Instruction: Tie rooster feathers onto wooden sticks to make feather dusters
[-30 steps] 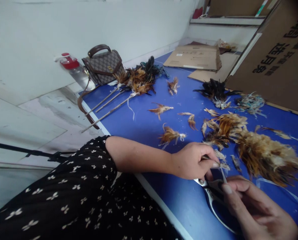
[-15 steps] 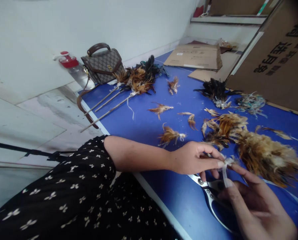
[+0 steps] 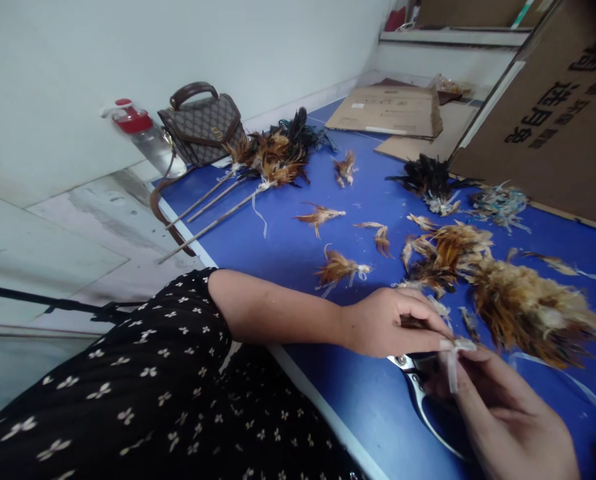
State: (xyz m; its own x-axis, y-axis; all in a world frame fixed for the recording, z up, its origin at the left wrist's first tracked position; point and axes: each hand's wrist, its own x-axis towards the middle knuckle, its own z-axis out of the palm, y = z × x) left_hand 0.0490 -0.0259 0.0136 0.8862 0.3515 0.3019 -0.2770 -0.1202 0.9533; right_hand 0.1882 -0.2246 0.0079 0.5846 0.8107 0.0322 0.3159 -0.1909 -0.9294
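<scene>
My left hand [image 3: 398, 323] pinches a small feather bundle wrapped in white ribbon [image 3: 457, 348], thumb and fingertips at the wrapped end. From the right, my right hand [image 3: 508, 407] grips the same ribbon, with a short end hanging down between the hands. Most of the bundle is hidden by my left hand. Under both hands lie metal scissors [image 3: 421, 397] on the blue table [image 3: 338, 380]. Just beyond the hands spread brown and cream feathers [image 3: 533, 307]. A small tied feather bundle [image 3: 341, 267] rests left of them.
Feather dusters on sticks [image 3: 218, 217] lie at the back left beside a brown handbag [image 3: 203, 130] and a red-capped bottle [image 3: 145, 137]. Black feathers [image 3: 431, 181] and a large cardboard box [image 3: 553, 113] stand farther right, with flat cardboard [image 3: 388, 110] behind.
Both hands have moved slightly down with the ribbon, and my right hand has shifted a little left. Its fingers have closed in nearer to the wrapped end.
</scene>
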